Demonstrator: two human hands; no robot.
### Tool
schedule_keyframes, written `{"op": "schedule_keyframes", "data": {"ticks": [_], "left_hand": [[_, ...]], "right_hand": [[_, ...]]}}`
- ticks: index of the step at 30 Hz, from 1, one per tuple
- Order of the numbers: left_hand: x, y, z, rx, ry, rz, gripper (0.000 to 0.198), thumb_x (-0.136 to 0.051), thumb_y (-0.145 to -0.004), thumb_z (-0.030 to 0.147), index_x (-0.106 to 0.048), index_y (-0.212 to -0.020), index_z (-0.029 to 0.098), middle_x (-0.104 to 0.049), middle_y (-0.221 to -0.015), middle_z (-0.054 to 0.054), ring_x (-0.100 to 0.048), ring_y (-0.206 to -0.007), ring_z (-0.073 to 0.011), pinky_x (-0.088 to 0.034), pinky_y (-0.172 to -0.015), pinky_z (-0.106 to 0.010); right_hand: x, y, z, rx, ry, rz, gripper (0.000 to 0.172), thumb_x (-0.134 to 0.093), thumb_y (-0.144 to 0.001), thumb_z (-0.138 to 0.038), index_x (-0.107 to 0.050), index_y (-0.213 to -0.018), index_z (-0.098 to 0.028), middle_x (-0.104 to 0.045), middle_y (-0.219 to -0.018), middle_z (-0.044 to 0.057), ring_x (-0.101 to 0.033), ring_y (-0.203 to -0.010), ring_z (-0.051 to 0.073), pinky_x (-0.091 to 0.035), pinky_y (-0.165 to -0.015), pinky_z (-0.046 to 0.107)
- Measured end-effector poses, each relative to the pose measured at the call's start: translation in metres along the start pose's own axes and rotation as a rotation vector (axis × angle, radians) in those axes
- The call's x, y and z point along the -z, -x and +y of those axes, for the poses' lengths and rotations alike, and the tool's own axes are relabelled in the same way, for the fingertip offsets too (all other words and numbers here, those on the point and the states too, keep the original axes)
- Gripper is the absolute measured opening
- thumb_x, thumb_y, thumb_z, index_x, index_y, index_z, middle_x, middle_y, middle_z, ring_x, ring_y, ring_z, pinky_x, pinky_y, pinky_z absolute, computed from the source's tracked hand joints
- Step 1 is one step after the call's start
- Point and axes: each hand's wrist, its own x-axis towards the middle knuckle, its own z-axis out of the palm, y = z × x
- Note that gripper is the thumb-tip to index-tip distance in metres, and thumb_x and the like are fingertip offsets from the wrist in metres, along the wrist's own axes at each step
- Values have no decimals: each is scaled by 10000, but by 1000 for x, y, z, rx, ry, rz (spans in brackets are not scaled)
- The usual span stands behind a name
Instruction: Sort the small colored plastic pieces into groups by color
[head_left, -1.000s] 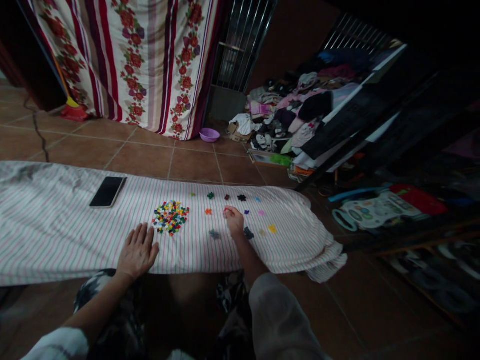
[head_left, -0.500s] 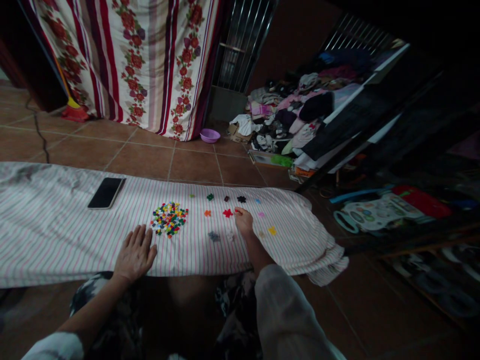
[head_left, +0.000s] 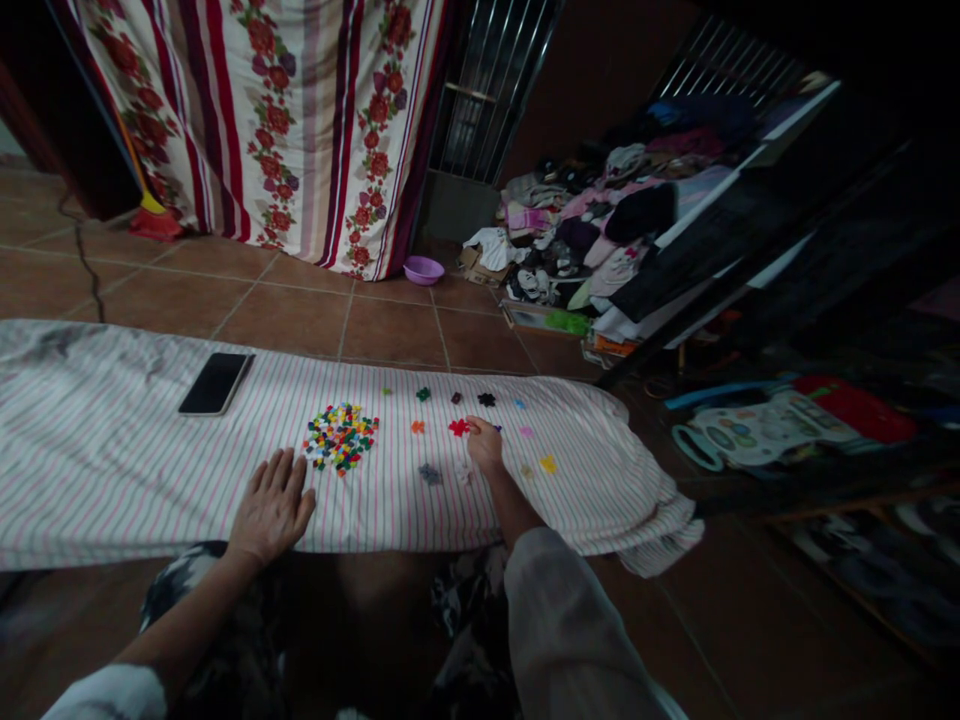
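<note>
My left hand [head_left: 274,505] lies flat on the striped cloth [head_left: 187,470], fingers stretched, beside a pile of small multicoloured pieces [head_left: 343,438]. With thumb and finger pinched together, my right hand [head_left: 486,445] is at the right edge of a small red group [head_left: 458,427]; whatever the fingertips hold is too small to make out. Around it sit other groups sorted by colour: orange [head_left: 418,427], dark green [head_left: 423,394], dark red [head_left: 456,398], black [head_left: 487,399], grey [head_left: 430,474], white [head_left: 464,474], pink [head_left: 526,432] and yellow [head_left: 548,463]. Dark blue pieces are partly hidden behind my right hand.
A phone [head_left: 216,384] rests on the cloth at the left. Beyond it, a purple basin [head_left: 424,270] stands on the tiled floor near a floral curtain [head_left: 315,130]. Heaped clothes [head_left: 585,220] lie at the back right, and a toy board [head_left: 742,435] is to the right.
My right hand has moved slightly, its fingertips now closer to the red group's right edge. The left hand stays in place. The view has shifted a little.
</note>
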Motion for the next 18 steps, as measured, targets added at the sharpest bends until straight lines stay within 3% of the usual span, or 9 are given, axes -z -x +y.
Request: {"op": "schedule_keyframes", "data": {"ticks": [13,18], "left_hand": [[4,-2,3,11,-41,-3,593,-376,-894,423,-563,-1326,62,-540,-1421,-241,-471,-1371,-350,-357,-1117,-506],[4,-2,4,23,-11,-11,592,-387,-894,420,-565,-1330,62,-533,-1427,-242,-460,-1381,-355,-350,-1126,-515]], "right_hand": [[5,4,-4,-45,-15,22,261,-505,-749,-232,-724,-888,-199,-750,-876,64,-709,-940,238,-521,-950,439],[7,5,-15,18,41,59,294,-500,-750,-234,-730,-929,-191,-732,-914,73,-685,-951,244,-503,-968,453]]}}
